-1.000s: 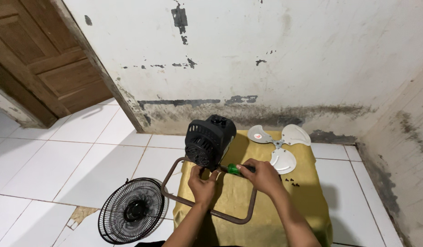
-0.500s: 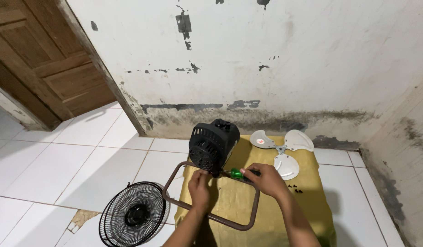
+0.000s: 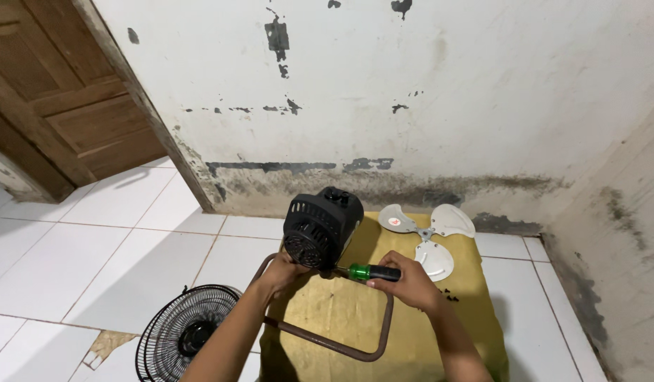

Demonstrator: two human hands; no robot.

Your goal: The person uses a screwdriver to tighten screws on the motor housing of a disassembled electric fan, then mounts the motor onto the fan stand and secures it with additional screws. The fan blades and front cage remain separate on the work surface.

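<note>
Leftward went the left hand [image 3: 281, 269] — now cupping the black fan motor housing [image 3: 320, 225] beneath. Right hand [image 3: 406, 281] grips the green-handled screwdriver [image 3: 369, 272] closed, tip at the housing's base — fastening work continues.

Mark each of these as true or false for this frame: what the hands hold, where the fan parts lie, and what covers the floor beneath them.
1. The right hand grips a green-and-black screwdriver. True.
2. The left hand rests on the wire fan grille. False: it is at the black motor housing; the grille lies apart on the tiles.
3. The white fan blade lies on the yellow cloth. True.
4. The blade is mounted on the motor. False: it lies detached.
</note>
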